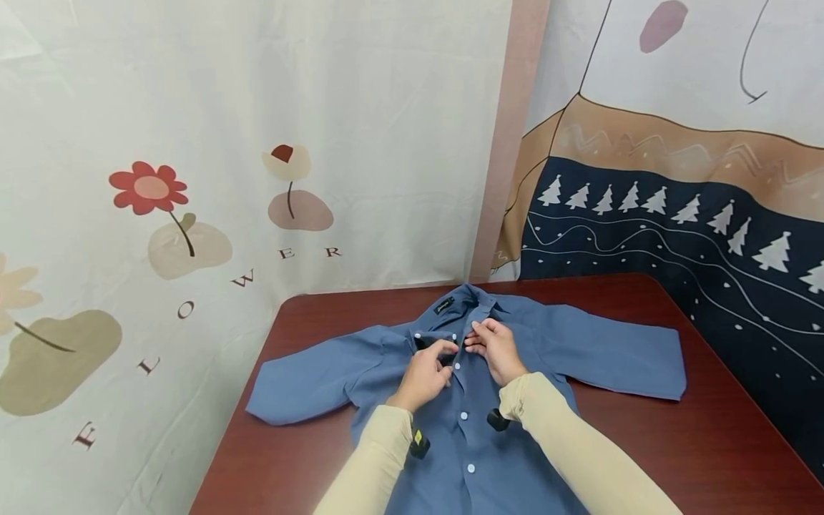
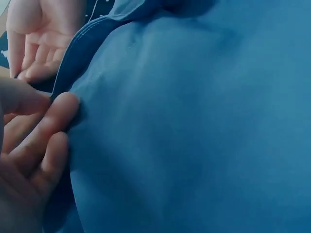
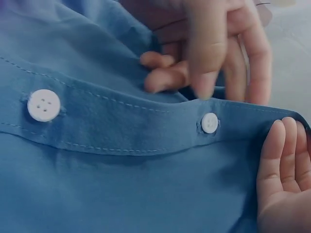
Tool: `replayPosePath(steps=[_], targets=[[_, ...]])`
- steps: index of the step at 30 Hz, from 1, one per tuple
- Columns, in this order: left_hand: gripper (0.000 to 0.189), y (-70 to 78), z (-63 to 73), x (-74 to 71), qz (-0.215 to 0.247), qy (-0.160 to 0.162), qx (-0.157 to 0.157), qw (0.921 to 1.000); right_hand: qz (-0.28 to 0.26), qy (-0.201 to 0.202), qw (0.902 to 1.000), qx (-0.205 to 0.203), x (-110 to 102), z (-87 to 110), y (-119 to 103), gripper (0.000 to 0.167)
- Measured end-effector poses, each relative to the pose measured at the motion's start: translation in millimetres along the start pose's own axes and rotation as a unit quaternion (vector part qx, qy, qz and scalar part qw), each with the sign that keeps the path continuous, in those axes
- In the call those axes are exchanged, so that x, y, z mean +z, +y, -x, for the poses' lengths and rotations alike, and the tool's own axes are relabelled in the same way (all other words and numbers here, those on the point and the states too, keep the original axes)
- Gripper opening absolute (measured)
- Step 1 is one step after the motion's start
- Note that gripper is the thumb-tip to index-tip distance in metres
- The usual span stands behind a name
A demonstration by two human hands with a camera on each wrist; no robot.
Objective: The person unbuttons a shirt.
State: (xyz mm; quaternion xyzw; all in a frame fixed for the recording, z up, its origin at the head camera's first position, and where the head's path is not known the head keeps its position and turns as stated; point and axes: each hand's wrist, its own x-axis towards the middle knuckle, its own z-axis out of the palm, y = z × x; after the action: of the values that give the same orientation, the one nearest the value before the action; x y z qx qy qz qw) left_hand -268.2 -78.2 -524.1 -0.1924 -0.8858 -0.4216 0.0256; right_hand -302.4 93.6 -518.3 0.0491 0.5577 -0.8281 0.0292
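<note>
Blue cloth button-up shirt [image 1: 483, 436] lies on a dark-red wooden table [image 1: 292, 465], lower part cropped from my head view; left hand [image 1: 421, 375] and right hand [image 1: 498, 350] pinch its front edge, right thumb hidden in my right-wrist view.

The person wears long, pale yellow sleeves, one on the left arm [image 1: 367, 461] and one on the right arm [image 1: 579, 436]. The cloth is plain and has soft wrinkles near the wrists. A small black box [image 1: 420, 446] with a bright yellow mark [image 1: 418, 435] sits by the left wrist, and another little black box [image 1: 498, 420] by the right. The left hand [image 1: 421, 375] and right hand [image 1: 498, 350] are bare.
</note>
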Motion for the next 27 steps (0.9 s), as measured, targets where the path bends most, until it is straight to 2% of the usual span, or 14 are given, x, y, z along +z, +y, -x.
replayPosePath(steps=[2, 6, 10, 15, 18, 20, 21, 24, 27], targets=[[0.043, -1.4, -0.4, 0.2, 0.010, -0.029, -0.012, 0.9995, -0.006, -0.002, 1.0000, -0.002, -2, 1.1, -2, 0.017], [0.034, -2.8, -2.4, -1.4, -0.042, -0.053, -0.012, 0.9977, -0.005, 0.000, 1.0000, -0.007, -8, 4.1, -2, 0.018], [0.018, -4.0, -3.2, -2.6, -0.090, -0.029, -0.007, 0.9955, 0.012, 0.009, 0.9999, -0.007, -16, 8.5, 0, 0.019], [0.007, -2.1, -2.8, -3.1, -0.110, -0.005, -0.009, 0.9938, 0.053, 0.017, 0.9983, -0.017, -23, 14.2, 3, 0.018], [0.004, 1.1, -3.5, -3.1, -0.115, 0.008, -0.017, 0.9932, 0.117, 0.011, 0.9921, -0.042, -23, 18.2, 6, 0.024], [0.005, 3.0, -4.4, -2.7, -0.118, 0.016, -0.021, 0.9926, 0.184, 0.003, 0.9806, -0.068, -21, 22.0, 9, 0.023], [0.005, 4.1, -4.9, -2.4, -0.120, 0.021, -0.022, 0.9923, 0.221, -0.001, 0.9718, -0.083, -19, 24.1, 10, 0.021], [0.004, 7.3, -6.2, -1.6, -0.125, 0.034, -0.025, 0.9913, 0.329, -0.010, 0.9348, -0.133, -13, 30.5, 15, 0.014], [0.004, 9.4, -6.4, -0.4, -0.132, 0.046, -0.015, 0.9900, 0.401, -0.017, 0.8984, -0.179, -6, 35.0, 19, 0.010]])
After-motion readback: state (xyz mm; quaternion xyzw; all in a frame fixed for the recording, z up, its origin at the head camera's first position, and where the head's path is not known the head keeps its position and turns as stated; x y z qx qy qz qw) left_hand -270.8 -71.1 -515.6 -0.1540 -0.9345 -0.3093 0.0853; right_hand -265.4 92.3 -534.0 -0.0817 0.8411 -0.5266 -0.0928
